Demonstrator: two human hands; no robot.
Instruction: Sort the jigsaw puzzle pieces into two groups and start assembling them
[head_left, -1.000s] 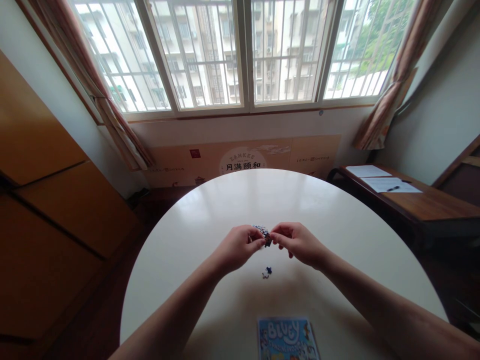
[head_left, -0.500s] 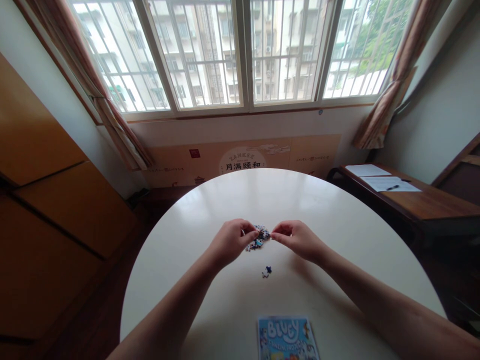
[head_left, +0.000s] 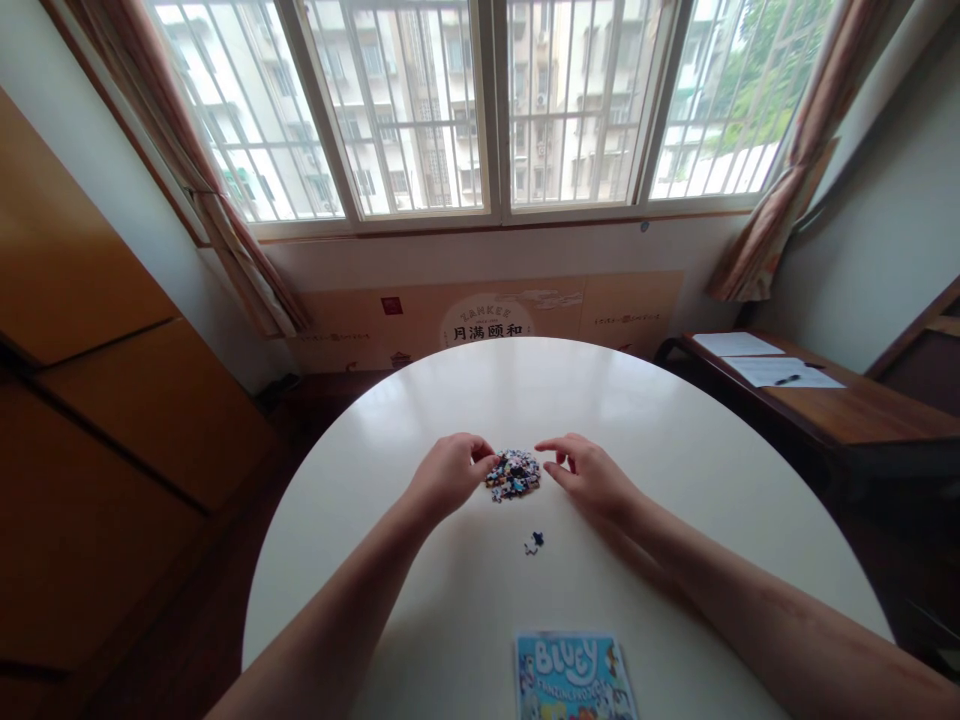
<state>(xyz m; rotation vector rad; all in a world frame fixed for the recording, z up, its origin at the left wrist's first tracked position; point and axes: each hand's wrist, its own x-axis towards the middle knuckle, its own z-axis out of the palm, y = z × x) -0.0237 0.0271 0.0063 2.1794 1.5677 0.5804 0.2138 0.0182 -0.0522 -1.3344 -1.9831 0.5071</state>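
A small heap of jigsaw pieces [head_left: 514, 474] in mixed colours lies on the round white table [head_left: 480, 400]. At the heap's left edge is my left hand [head_left: 455, 472], thumb and index finger close together; whether a piece is between them is too small to tell. My right hand [head_left: 587, 473] is just right of the heap, index finger and thumb apart, with nothing between them. Nearer to me lie a dark blue and a whitish piece [head_left: 533, 543], side by side or joined. A blue "BLUEY" picture card or box [head_left: 574, 675] lies at the bottom of the view.
A brown wooden side table [head_left: 877, 400] at the right holds papers [head_left: 780, 370] and a pen. Wooden cabinets [head_left: 105, 400] stand at the left. Beyond the white table are a printed cardboard panel [head_left: 555, 300] and a barred window.
My right hand's fingers have parted from a pinch. My left hand has shifted slightly left, and more of the heap shows between the hands.
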